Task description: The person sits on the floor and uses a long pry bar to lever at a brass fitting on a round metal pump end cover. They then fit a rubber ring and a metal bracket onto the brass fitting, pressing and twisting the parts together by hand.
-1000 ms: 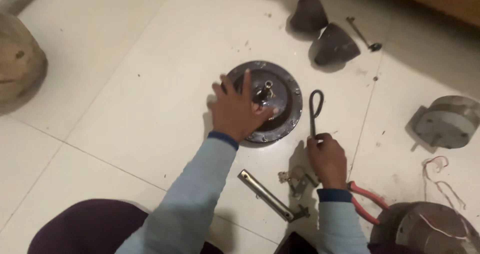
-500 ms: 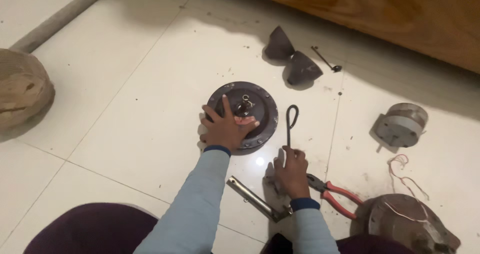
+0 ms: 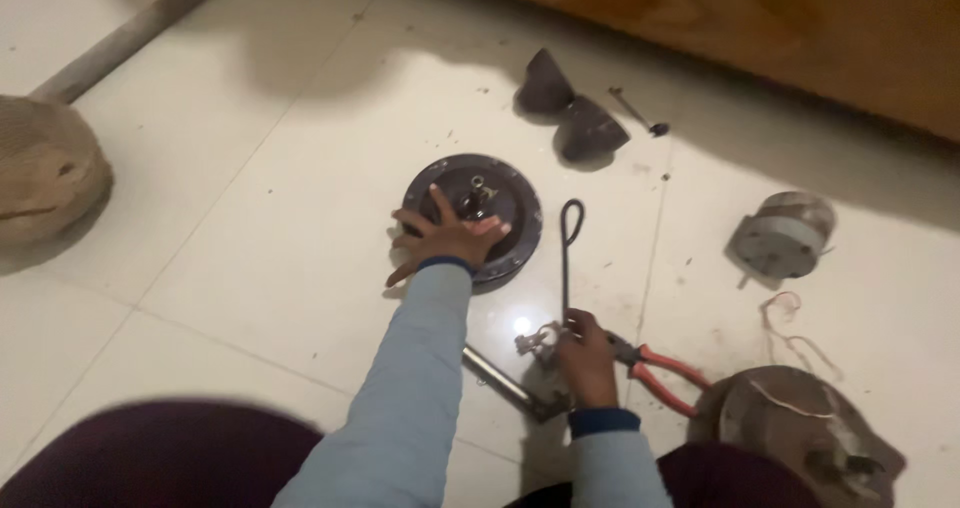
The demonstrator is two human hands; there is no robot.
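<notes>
- We press our left hand (image 3: 447, 238), fingers spread flat, on the near rim of the round dark disc (image 3: 490, 200) that lies on the white floor (image 3: 250, 228).
- Our right hand (image 3: 585, 353) lies near and to the right of the disc, fingers closed around the lower end of a looped metal rod (image 3: 568, 243); the rod's loop lies just right of the disc.
- Red-handled pliers (image 3: 655, 366) lie just right of that hand, and a metal bar (image 3: 505, 380) just left of it.
- Beyond the disc lie two dark cones (image 3: 565, 108); far to its right, a grey motor (image 3: 782, 236).
- We see no packages or labels.
- Both arms reach forward in pale blue sleeves.
</notes>
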